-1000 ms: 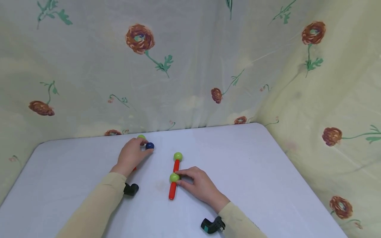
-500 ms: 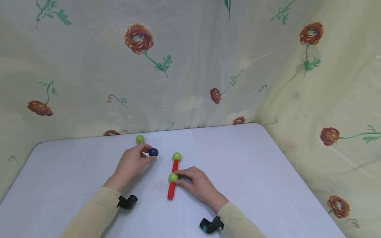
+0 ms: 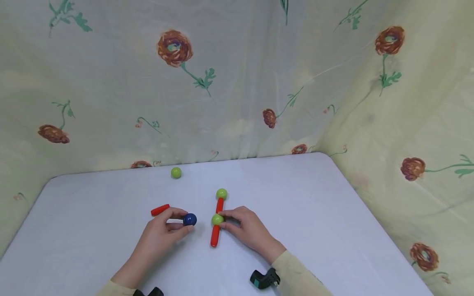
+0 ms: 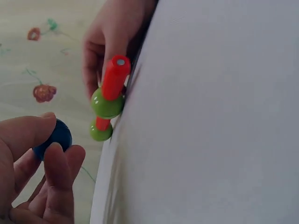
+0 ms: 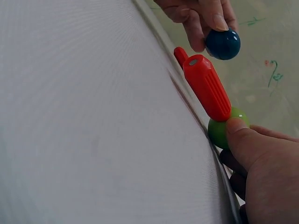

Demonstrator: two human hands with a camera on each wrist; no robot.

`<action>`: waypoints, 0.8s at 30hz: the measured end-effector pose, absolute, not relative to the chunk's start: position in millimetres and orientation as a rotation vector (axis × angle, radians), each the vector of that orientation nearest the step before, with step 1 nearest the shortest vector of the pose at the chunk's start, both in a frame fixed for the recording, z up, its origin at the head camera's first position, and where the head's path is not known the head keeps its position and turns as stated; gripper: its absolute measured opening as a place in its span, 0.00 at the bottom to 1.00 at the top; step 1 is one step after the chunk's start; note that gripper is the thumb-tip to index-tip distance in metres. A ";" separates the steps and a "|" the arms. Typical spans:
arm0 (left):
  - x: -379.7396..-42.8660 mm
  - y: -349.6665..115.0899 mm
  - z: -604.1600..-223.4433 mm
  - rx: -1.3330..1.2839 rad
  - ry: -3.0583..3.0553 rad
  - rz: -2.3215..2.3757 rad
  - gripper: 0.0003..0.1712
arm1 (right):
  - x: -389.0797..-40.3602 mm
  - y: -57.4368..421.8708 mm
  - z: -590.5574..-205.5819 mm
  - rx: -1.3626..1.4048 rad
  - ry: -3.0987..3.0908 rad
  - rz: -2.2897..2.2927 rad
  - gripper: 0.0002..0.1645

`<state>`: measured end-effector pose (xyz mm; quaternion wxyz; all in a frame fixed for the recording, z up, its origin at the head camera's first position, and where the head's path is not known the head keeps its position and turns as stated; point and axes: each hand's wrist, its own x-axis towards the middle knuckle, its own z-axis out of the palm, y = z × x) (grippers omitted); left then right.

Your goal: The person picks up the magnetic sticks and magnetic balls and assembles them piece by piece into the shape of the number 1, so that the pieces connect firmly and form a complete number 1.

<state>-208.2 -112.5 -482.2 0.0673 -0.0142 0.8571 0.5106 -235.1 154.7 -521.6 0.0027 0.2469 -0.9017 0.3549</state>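
My left hand [image 3: 159, 232] pinches a dark blue ball [image 3: 190, 219] between thumb and fingers, a little left of a joined chain of toy pieces. That chain runs from a far green ball [image 3: 221, 193] through a red rod [image 3: 220, 204] to a nearer green ball [image 3: 217, 220], then a second red rod [image 3: 215, 236] pointing toward me. My right hand [image 3: 249, 230] pinches the nearer green ball from the right. In the right wrist view, the near red rod [image 5: 208, 87] shows a small grey metal disc in its free end.
A loose red rod [image 3: 160, 209] lies behind my left hand, and a single green ball [image 3: 176, 172] sits near the back edge of the white table [image 3: 314, 197]. Flowered cloth [image 3: 237, 82] hangs behind and at the right. A black wrist camera [image 3: 265, 279] juts from my right sleeve.
My left hand has come toward me and slightly right with the blue ball, uncovering the loose red rod and the back green ball. My right hand keeps its hold on the chain.
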 end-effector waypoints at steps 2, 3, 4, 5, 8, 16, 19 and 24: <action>-203.2 -110.2 -486.9 -0.074 2.543 1.561 0.23 | -235.7 155.3 -522.0 0.776 -2.826 1.114 0.23; -201.2 -109.5 -489.1 -0.080 2.522 1.576 0.24 | -235.9 155.3 -522.3 0.775 -2.828 1.112 0.23; -199.7 -108.9 -491.4 -0.079 2.506 1.586 0.24 | -236.0 155.3 -522.6 0.773 -2.831 1.109 0.23; -198.1 -108.6 -493.5 -0.081 2.489 1.597 0.25 | -236.1 155.4 -522.9 0.768 -2.836 1.108 0.23; -194.9 -108.3 -498.6 -0.077 2.449 1.630 0.27 | -236.3 155.9 -523.6 0.772 -2.838 1.109 0.23; -191.1 -112.9 -507.2 -0.036 2.444 1.642 0.26 | -236.7 154.6 -524.4 0.769 -2.833 1.105 0.23; -190.9 -113.0 -507.6 -0.024 2.433 1.626 0.25 | -235.7 155.1 -524.5 0.759 -2.837 1.098 0.23; -189.6 -112.8 -507.3 -0.002 2.435 1.604 0.25 | -235.1 154.9 -524.7 0.771 -2.824 1.105 0.23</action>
